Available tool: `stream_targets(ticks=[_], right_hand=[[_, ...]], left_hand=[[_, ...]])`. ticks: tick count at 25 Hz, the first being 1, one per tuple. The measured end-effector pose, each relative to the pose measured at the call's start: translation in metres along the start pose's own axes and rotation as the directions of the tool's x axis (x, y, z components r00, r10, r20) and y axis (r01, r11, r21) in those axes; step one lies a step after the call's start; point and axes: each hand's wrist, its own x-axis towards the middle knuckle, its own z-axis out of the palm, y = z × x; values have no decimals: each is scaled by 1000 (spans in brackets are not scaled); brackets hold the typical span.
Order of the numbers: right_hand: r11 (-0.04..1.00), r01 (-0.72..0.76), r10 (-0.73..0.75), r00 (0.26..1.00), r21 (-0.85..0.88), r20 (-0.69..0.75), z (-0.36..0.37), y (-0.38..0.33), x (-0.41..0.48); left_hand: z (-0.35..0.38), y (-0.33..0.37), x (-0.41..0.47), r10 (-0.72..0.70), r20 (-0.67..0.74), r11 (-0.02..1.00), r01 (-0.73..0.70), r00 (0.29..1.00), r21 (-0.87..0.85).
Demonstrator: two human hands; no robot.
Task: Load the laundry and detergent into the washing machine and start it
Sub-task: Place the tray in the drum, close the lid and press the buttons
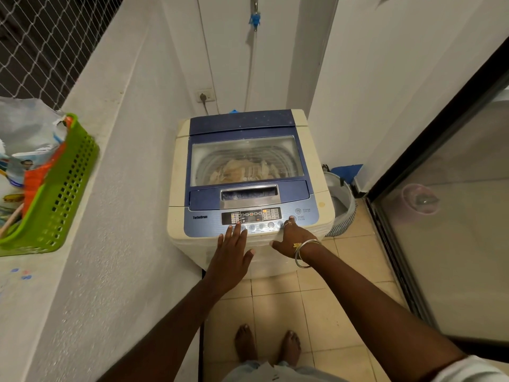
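Note:
A cream and blue top-load washing machine point(249, 172) stands against the back wall with its lid point(245, 158) closed. Pale laundry point(242, 170) shows through the lid's clear window. The control panel point(252, 216) at the front has lit indicators. My left hand point(231, 249) lies flat with straight fingers on the machine's front edge, fingertips at the left row of buttons. My right hand point(292, 238), with bangles on the wrist, stretches a finger onto the start/pause button point(292, 218) at the panel's right.
A green plastic basket point(52, 199) with packets and a plastic bag sits on the white ledge at left. A grey bucket point(340, 199) stands right of the machine. A glass sliding door point(446, 205) runs along the right. A power socket point(205, 96) is on the back wall.

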Motion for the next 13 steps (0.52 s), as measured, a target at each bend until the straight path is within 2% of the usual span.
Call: stream_targets(ticks=[3, 8, 10, 13], right_hand=[[1000, -7, 6, 1000, 5, 29, -11, 7, 5], [999, -31, 37, 986, -40, 165, -19, 15, 6], [995, -32, 45, 989, -90, 144, -16, 11, 3], [967, 7, -5, 1000, -255, 7, -26, 4, 4]], left_hand=[[-1, 1, 2, -1, 15, 1000, 1, 1000, -18], [1, 2, 3, 1, 30, 1000, -1, 1000, -22], [1, 4, 3, 7, 26, 1000, -7, 1000, -23], [1, 4, 2, 4, 32, 1000, -3, 999, -26]])
